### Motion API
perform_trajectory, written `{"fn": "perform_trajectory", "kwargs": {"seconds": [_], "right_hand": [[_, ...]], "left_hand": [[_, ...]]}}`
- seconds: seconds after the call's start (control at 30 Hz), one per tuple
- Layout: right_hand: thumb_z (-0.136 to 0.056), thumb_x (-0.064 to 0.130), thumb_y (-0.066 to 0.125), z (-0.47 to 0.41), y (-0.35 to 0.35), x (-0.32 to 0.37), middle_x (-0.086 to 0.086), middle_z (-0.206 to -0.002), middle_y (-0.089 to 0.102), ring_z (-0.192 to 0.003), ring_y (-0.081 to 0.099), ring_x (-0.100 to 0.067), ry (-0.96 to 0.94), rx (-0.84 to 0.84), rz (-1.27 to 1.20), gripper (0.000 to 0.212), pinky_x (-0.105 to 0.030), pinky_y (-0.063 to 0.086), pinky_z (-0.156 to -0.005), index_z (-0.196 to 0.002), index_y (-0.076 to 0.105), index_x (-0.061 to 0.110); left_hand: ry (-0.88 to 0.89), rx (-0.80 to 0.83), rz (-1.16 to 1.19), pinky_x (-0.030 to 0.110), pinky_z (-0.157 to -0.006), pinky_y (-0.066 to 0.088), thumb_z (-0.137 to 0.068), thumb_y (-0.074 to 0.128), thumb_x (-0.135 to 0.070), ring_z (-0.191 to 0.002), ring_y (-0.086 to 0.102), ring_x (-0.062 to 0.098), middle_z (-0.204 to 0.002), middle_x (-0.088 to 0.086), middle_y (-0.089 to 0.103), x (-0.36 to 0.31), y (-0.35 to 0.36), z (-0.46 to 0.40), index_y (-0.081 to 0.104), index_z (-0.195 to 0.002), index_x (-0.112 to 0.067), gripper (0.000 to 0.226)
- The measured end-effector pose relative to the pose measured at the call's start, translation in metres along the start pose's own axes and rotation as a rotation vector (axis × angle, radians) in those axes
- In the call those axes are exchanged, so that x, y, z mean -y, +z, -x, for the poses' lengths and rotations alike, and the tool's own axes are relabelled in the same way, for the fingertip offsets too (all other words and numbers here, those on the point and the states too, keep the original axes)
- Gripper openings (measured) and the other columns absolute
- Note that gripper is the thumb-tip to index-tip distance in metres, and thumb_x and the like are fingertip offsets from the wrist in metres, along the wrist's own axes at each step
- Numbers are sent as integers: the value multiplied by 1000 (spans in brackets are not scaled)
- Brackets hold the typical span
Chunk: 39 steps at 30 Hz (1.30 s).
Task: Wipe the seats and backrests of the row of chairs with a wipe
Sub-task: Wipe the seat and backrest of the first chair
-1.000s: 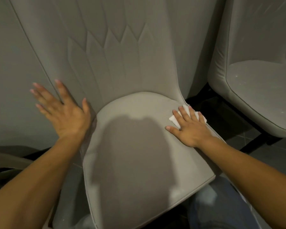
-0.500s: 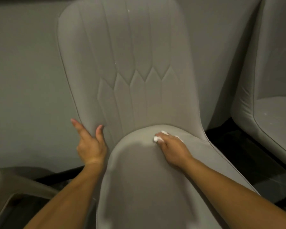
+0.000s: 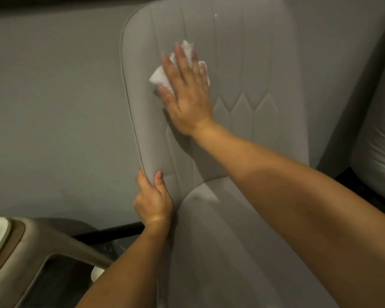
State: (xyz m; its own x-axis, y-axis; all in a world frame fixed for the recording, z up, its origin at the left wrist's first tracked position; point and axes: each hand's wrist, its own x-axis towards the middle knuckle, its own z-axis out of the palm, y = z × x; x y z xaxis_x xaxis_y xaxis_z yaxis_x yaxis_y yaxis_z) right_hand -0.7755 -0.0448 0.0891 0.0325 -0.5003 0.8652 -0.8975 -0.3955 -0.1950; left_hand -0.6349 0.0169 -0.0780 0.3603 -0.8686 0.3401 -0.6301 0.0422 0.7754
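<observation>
Seat (image 3: 242, 252) is nearest, cushion running from the bottom of view up to the backrest joint; nothing on it.

Left hand (image 3: 152, 202) grips the left edge of the backrest (image 3: 242, 63) low down, just above the seat joint: thumb on the front face, other fingers wrapped behind the rim, out of sight. Looks like a brace, so the shell doesn't rock back under wiping pressure.

Right hand (image 3: 187, 92) further up, arm crossing diagonally over the seat. Fingers straight and slightly spread, palm flat, pressing the wipe (image 3: 159, 77) against the upper left of the backrest. Flat palm spreads the load and keeps max cloth in contact, I'd say.

Wipe is crumpled, no clean long axis; corners stick out left of the palm and above the fingertips. Fingers point up along the backrest, parallel to the vertical stitch lines.

Backrest long axis runs vertical, leaning slightly back toward the wall (image 3: 53, 107).

Neighbouring chair (image 3: 376, 147) at right edge, near but apart. Another chair's edge (image 3: 31, 245) bottom left.
</observation>
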Motion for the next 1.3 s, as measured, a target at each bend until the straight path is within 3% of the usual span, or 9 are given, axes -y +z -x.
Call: {"fn": "perform_trajectory", "kwargs": {"seconds": [0.17, 0.33, 0.5, 0.63, 0.73, 0.93, 1.07, 1.17, 1.3], "right_hand": [[-99, 46, 45, 10, 34, 10, -17, -160, 31, -150, 17, -42, -206, 125, 92, 60, -57, 6, -121, -150, 44, 14], [-99, 45, 50, 61, 43, 5, -12, -160, 32, -150, 19, -39, -512, 253, 133, 58, -64, 15, -118, -151, 43, 20], [-102, 52, 40, 5, 30, -2, -4, -162, 30, -151, 21, -35, -701, 300, 359, 55, -62, -1, -117, -153, 38, 30], [-100, 61, 11, -90, 14, 7, -1, -168, 12, -154, 1, -32, -421, 328, 527, 64, -66, -4, -116, -156, 27, 36], [-99, 62, 6, -134, -4, 5, 1, -167, 15, -154, 1, -27, -261, 332, 547, 65, -63, -4, -118, -155, 28, 37], [-101, 60, 8, -128, -10, -7, 0, -168, 12, -154, 1, -26, -323, 353, 525, 63, -56, 0, -122, -158, 20, 35], [-100, 66, 8, -117, -29, -40, -3, -168, 7, -154, 1, -27, -313, 355, 572, 66, -54, 1, -122, -159, 11, 35], [-97, 68, 13, -107, -62, -86, -4, -168, 5, -154, 1, -28, -59, 289, 611, 71, -51, -1, -122, -159, 12, 33], [-98, 69, 12, -84, -105, -133, -4, -169, 1, -154, -4, -27, 226, 196, 592, 74, -52, -2, -123, -160, 8, 30]], "left_hand": [[35, 4, -7, 47, -64, 43, -91, 31, -59, -77, 58, 52, -96, 30, 65, 0, -1, 0, 38, -134, -15, 62], [98, -17, 37, 45, -56, 43, -88, 28, -61, -69, 59, 52, -89, 29, 66, -5, -3, 3, 43, -129, -12, 65], [64, 2, 33, 48, -63, 46, -88, 29, -59, -77, 60, 51, -96, 29, 66, -4, -3, 1, 42, -134, -13, 67], [32, -5, 31, 50, -69, 47, -84, 27, -63, -81, 60, 50, -97, 28, 66, -4, -1, 1, 41, -138, -15, 74], [40, -14, 21, 49, -68, 47, -85, 29, -62, -80, 60, 51, -96, 28, 66, -3, -1, 2, 42, -137, -14, 72], [20, 15, -7, 50, -67, 47, -92, 44, -47, -78, 60, 52, -95, 29, 66, -1, 3, 0, 43, -136, -12, 56], [35, 18, -26, 50, -66, 46, -93, 41, -48, -78, 59, 53, -95, 30, 66, 3, 4, -2, 41, -135, -13, 55], [47, 7, -16, 49, -64, 46, -91, 35, -54, -75, 59, 52, -92, 30, 66, 1, 3, 1, 41, -135, -14, 60], [18, 21, 13, 51, -66, 47, -93, 47, -43, -77, 59, 53, -94, 32, 65, -2, 1, 1, 43, -136, -9, 54]]}}
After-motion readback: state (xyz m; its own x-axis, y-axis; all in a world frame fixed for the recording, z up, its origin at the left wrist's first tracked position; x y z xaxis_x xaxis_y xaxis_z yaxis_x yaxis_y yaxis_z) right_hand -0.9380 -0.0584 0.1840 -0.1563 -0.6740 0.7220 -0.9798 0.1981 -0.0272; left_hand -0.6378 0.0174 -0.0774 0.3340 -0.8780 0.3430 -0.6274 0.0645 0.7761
